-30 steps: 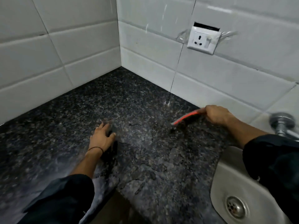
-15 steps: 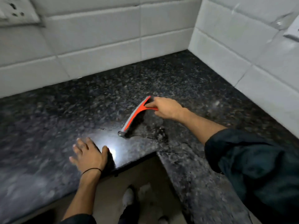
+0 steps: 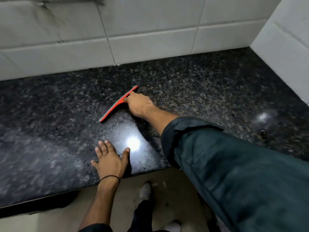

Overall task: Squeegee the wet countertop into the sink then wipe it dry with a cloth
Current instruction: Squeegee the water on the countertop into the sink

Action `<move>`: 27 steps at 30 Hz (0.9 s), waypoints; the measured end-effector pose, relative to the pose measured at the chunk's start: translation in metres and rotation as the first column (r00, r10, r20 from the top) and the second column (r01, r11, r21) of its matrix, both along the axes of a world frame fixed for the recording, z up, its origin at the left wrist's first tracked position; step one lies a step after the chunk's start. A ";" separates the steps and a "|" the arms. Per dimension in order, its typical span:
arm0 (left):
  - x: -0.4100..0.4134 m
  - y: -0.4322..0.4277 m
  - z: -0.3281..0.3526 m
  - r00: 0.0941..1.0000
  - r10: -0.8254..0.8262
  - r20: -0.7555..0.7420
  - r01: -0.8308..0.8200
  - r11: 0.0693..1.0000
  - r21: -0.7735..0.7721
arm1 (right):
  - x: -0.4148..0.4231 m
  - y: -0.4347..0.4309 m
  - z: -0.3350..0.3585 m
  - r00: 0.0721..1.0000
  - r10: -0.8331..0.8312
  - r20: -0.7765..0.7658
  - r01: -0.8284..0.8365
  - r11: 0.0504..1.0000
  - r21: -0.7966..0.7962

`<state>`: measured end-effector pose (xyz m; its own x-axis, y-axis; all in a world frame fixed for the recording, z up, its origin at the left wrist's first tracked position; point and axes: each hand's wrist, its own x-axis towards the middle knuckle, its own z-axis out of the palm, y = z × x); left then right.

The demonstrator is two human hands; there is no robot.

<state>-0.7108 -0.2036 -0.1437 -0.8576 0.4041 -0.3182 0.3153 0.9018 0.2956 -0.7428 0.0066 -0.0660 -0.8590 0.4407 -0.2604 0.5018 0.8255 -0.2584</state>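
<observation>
1 squeegee (image 3: 117, 106) gripped by right hand (image 3: 140, 104); left hand (image 3: 111, 160) flat, empty, on countertop (image 3: 209, 91).

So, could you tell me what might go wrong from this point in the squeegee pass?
The squeegee sits far from any sink, none in view, so water may run off the countertop's front edge onto the floor by the shoes. The left hand, flat on glossy wet granite, could slip. The right hand grips with the arm stretched out, so pressure may be uneven.

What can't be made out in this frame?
- Sink and cloth: outside the head view.
- Squeegee handle: covered by the right hand.
- Squeegee blade contact with the countertop: too small to tell.
- Wetness near the left hand: washed out by glare.
</observation>
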 end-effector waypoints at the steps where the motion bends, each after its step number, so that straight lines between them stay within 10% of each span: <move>1: -0.001 -0.001 0.000 1.000 -0.002 0.003 0.002 1.000 -0.003 | -0.001 0.000 0.000 1.000 -0.004 0.008 0.004 1.000 -0.004; 11: 0.020 0.020 0.010 1.000 0.025 0.009 -0.026 0.993 0.118 | 0.177 0.042 0.041 0.956 0.203 0.210 -0.222 0.972 0.073; 27: 0.179 0.133 0.014 0.730 -0.680 0.073 0.671 0.733 0.110 | 0.507 0.054 0.063 0.889 -0.131 0.438 0.046 0.979 0.199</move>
<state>-0.5323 -0.0709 -0.1301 -0.3138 0.8889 -0.3338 0.7976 0.4375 0.4152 -0.2355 0.0610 -0.0034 -0.6252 0.5849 -0.5168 0.6022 0.7827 0.1573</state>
